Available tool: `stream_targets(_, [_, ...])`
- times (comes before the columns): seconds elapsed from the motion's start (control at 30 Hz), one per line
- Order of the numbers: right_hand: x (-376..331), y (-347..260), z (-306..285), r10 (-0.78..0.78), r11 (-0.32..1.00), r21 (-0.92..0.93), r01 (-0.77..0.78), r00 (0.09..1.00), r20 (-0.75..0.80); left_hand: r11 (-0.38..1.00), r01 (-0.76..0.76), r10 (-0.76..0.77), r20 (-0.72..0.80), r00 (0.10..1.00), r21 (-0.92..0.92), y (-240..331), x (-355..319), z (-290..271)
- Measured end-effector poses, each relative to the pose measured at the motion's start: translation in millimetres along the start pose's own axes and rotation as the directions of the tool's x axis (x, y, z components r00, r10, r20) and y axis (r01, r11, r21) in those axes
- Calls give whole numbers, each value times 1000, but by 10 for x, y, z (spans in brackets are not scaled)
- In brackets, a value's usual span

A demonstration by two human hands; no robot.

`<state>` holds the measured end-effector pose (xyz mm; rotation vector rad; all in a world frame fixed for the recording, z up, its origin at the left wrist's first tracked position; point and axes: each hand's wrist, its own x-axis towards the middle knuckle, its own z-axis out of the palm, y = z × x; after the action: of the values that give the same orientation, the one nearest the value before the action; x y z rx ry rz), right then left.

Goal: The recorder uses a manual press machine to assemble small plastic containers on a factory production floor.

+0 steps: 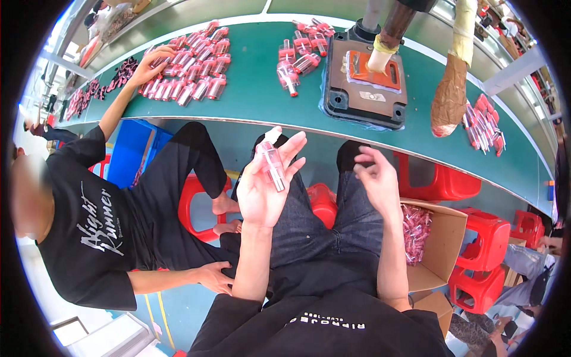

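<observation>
My left hand (262, 190), palm up, holds a small clear pink bottle-like container (272, 163) upright against its fingers. A white piece (273, 134) sits at its upper end, and a tube shows through its clear wall. Off to the right, my right hand (379, 181) is raised with bent fingers apart, and nothing shows in it. Both hands are over my lap, short of the table's near edge. Beyond my left hand, several similar pink containers (297, 56) lie on the green table (250, 89).
A dark machine base (366, 98) with an orange plate (360, 66) stands ahead. A taped, wrapped arm (450, 95) hangs right of it. At left, a co-worker's hand (156, 62) touches many pink containers (196, 65). A carton (437, 238) of pink pieces and red stools (485, 232) stand right.
</observation>
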<state>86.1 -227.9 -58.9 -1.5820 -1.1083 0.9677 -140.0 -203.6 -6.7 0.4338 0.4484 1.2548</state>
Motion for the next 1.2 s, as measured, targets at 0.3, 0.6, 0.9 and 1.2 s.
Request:
stream_targets(0.3, [-172,287,-329,21,937,-342,-74,988,-156,997,4,-1,37,999,-83,-80,-49,-168])
stream_targets(0.6, [-703,248,286,147,976,-217,16,689,710,997,-3,5,-30,1000,78,36,-188,-322])
stream_targets(0.9, [-75,426,-233,107,988,-108,-114,992,-74,946,4,100,-304,947,324,110,-597,-687])
stream_targets(1.2, [-469,-24,835,-554,694,-227,683,708,437,901,-25,228,-427,875,432,329,-797,-858])
